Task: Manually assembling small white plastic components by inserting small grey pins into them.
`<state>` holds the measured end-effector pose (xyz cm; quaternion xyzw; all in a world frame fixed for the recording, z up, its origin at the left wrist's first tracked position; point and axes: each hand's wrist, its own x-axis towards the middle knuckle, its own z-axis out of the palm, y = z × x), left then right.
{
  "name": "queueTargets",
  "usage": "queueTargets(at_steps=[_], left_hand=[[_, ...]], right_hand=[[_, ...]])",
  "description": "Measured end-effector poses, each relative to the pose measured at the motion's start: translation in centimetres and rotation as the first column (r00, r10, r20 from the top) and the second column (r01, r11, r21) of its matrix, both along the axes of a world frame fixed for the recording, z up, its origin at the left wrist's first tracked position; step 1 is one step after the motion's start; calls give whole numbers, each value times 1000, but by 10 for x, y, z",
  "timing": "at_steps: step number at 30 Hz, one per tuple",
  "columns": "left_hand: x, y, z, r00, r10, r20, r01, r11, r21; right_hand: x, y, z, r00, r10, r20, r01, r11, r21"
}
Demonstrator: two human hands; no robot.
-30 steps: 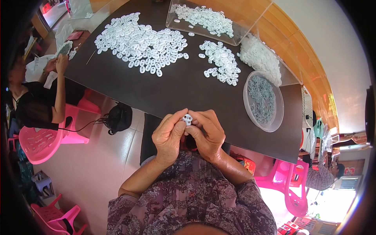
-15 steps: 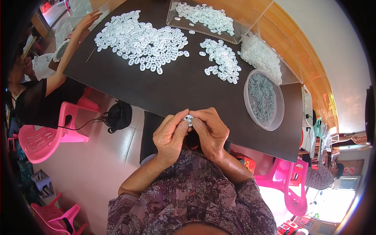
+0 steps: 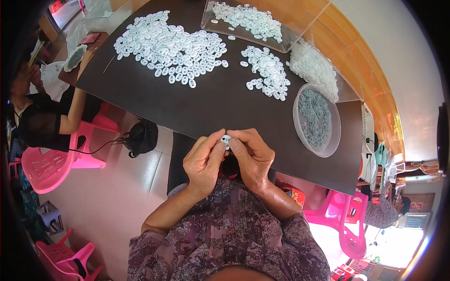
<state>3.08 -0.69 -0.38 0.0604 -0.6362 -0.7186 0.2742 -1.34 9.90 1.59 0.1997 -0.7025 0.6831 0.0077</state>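
1. Nearest: the left hand (image 3: 200, 164) and right hand (image 3: 254, 161) are brought together at the fingertips, both clamped on 1 small white piece (image 3: 226, 140) with dark openings. It is held just off the near edge of the dark surface (image 3: 206, 110), in front of the patterned shirt (image 3: 225, 225).
2. Change noted: compared with 1 s ago, the right thumb is set higher, against the piece. Judged: a steadier 2-handed hold has been gained for fine handling. Whether anything is being pressed into the openings cannot be told; the fingers block the view.
3. To the right, a round clear tray (image 3: 323, 153) is stood on the surface; bluish-grey small parts (image 3: 314, 117) are heaped in it.
4. Farther out, a small pile (image 3: 267, 72) of white oval pieces is laid loose; to its left, a larger pile (image 3: 171, 47) is spread. Both appear undisturbed.
5. Beyond these, more white pieces are held in a clear box (image 3: 246, 38).
6. Far left: a co-worker's arm (image 3: 75, 107), seen stretched higher 0.5 s ago, has been lowered beside the surface. The hold on the piece is not affected.
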Motion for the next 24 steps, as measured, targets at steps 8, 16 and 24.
queueTargets(at_steps=[8,16,24], left_hand=[[-1,-1,-3,1000,-4,-7,4,1000,-5],[-1,0,-6,997,-78,2,77,985,157],[-1,-1,-7,996,-88,11,86,987,133]], right_hand=[[-1,-1,0,1000,2,-31,-1,1000,24],[-2,1,-3,997,-14,-75,23,994,110],[-1,-1,1,1000,-15,-9,15,998,54]])
